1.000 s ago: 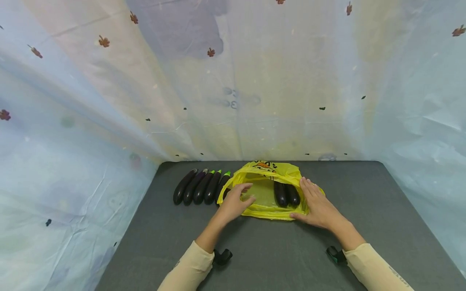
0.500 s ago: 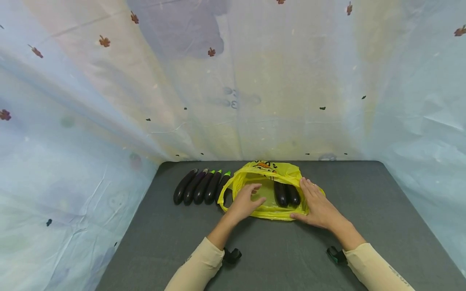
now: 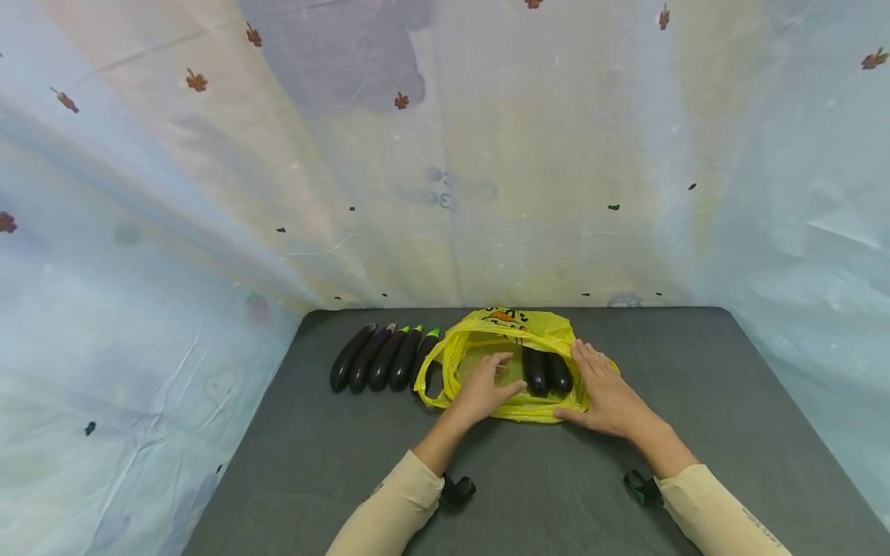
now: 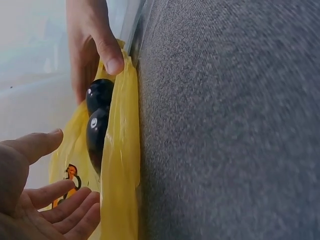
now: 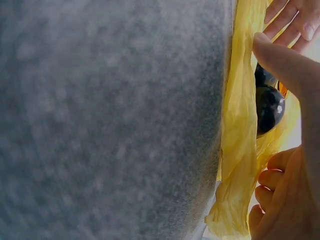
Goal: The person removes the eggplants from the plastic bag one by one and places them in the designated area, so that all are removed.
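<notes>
A yellow plastic bag [image 3: 549, 328] lies on its side with its mouth facing me. Two dark eggplants [image 3: 547, 374] lie side by side in its right half. My left hand [image 3: 482, 390] reaches in at the mouth, palm turned toward them, thumb and fingers spread and holding nothing; in the left wrist view a gap separates its fingers from the eggplants [image 4: 98, 132]. Against the bag's right side rests my right hand [image 3: 606, 401], fingers straight. Its thumb [image 5: 275, 52] touches the bag's near rim in the right wrist view.
Left of the bag, several more eggplants [image 3: 381, 359] lie in a row, the rightmost partly behind a bag handle loop. All rest on a dark grey table [image 3: 542, 494]. A patterned plastic sheet [image 3: 528, 232] hangs along the back and sides.
My left hand has moved right across the bag's mouth, from its left handle toward the two eggplants inside. My right hand and the bag have stayed nearly still.
</notes>
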Available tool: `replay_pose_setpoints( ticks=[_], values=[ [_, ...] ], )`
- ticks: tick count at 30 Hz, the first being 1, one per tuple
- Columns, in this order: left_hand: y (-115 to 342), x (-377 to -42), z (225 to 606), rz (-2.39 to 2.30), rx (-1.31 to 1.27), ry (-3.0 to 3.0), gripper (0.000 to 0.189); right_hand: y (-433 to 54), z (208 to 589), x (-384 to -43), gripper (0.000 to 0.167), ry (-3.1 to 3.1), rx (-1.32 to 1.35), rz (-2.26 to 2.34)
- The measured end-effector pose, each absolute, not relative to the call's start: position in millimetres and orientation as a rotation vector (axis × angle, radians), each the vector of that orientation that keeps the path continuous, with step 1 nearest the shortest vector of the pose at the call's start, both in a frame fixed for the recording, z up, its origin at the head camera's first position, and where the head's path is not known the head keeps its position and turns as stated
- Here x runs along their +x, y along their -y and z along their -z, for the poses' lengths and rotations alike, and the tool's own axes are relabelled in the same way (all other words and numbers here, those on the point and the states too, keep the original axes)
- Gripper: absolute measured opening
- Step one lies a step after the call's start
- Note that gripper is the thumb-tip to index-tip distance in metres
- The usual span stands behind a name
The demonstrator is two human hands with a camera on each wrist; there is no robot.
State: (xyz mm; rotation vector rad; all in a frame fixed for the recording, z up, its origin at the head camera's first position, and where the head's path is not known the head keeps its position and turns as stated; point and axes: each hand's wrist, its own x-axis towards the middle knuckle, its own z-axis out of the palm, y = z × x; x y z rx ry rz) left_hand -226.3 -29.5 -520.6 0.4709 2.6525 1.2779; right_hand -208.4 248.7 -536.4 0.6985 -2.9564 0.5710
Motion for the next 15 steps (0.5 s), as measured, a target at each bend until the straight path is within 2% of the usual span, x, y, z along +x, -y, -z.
replay_pose_setpoints(
  ticks=[15],
  values=[
    [5,-232,531,-1.205,0.410,-2.674,0.081,-251,535,-210,0.127,2.965,0.705,-0.570]
  ],
)
